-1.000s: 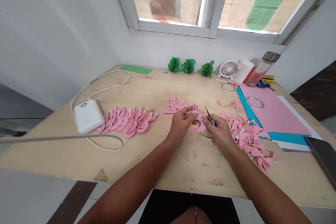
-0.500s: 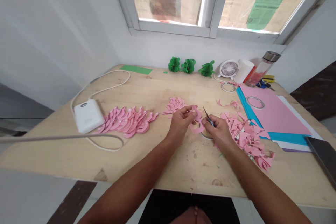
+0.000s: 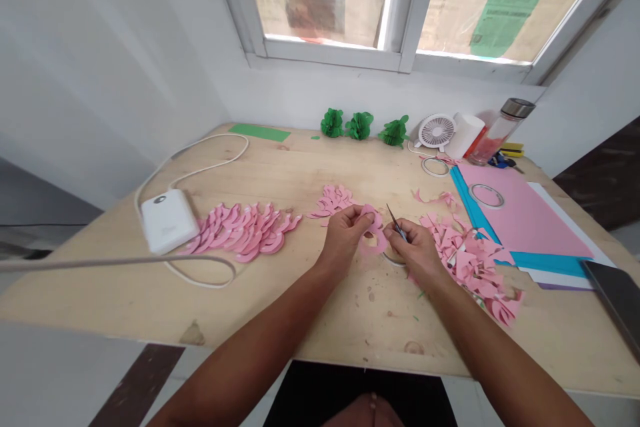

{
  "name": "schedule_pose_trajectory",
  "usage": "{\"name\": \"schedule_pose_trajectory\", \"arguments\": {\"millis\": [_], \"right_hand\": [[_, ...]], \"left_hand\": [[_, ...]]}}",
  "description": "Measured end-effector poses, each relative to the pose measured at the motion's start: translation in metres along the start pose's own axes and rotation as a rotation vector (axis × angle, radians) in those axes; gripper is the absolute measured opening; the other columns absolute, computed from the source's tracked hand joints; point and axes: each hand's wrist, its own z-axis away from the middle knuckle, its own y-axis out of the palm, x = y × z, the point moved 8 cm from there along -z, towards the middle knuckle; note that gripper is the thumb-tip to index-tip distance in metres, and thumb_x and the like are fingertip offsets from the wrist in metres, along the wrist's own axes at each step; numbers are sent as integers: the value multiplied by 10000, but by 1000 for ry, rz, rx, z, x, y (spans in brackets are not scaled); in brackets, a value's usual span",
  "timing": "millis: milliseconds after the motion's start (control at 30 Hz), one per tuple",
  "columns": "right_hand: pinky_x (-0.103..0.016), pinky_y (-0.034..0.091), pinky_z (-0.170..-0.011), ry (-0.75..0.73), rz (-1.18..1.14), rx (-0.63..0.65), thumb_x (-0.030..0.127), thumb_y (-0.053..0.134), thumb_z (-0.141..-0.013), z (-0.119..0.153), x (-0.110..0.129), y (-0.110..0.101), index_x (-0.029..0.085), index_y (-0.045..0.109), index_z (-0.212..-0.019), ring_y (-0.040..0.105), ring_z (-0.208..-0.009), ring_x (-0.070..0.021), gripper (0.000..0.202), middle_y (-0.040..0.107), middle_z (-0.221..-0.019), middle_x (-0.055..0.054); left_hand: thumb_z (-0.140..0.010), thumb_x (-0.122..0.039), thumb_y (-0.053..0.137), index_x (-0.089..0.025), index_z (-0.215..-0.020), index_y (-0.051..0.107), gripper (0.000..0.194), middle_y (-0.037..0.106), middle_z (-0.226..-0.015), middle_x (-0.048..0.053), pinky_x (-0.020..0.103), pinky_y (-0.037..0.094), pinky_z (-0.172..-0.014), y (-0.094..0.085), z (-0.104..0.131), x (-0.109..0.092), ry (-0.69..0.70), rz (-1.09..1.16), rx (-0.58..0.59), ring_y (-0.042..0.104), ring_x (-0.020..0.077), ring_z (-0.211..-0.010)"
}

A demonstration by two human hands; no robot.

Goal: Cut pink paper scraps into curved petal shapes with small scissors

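Observation:
My left hand [image 3: 345, 233] pinches a curved pink paper piece [image 3: 380, 240] above the middle of the table. Close on its right, my right hand [image 3: 414, 247] is closed on small scissors [image 3: 398, 224], whose dark tip points up and away. A small pile of pink cut pieces [image 3: 334, 199] lies just behind my left hand. Beside my right hand is a heap of pink scraps [image 3: 470, 260]. Further left, curved pink strips [image 3: 245, 230] lie in overlapping rows. Part of a tape roll [image 3: 395, 261] shows beneath my hands.
A white power bank [image 3: 169, 221] with a cable sits at the left. Green paper flowers [image 3: 359, 125], a small fan [image 3: 437, 131] and a bottle [image 3: 503, 130] stand along the back. Coloured sheets [image 3: 530, 213] and a dark device [image 3: 615, 300] lie at the right.
The pink paper in my left hand has tilted and shifted slightly. My right hand stays nearly in place with the scissors.

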Motion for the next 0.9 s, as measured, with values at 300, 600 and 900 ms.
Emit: {"name": "schedule_pose_trajectory", "arguments": {"millis": [300, 600, 900], "right_hand": [[-207, 209, -395, -10, -5, 16, 425, 604, -716, -1, 0, 1, 163, 550, -685, 306, -414, -67, 269, 380, -457, 67], [-203, 210, -378, 32, -62, 52, 479, 623, -694, -1, -6, 6, 165, 544, -682, 303, -400, -63, 324, 369, -445, 74], [-202, 189, -380, 7, -50, 62, 430, 595, -741, -1, -6, 6, 168, 514, -661, 287, -399, -55, 286, 350, -449, 80]], "left_hand": [[-633, -322, 677, -138, -709, 617, 208, 583, -619, 4, 208, 427, -518, 0, -1, 4, -33, 2, 7, 515, 100, -563], [-612, -331, 689, -136, -680, 622, 217, 574, -593, -4, 206, 398, -498, 1, -1, 4, -46, -7, 6, 492, 91, -533], [-621, -327, 682, -139, -684, 623, 206, 582, -607, -1, 213, 409, -516, 1, -1, 5, -47, -17, 9, 507, 97, -552]]}}
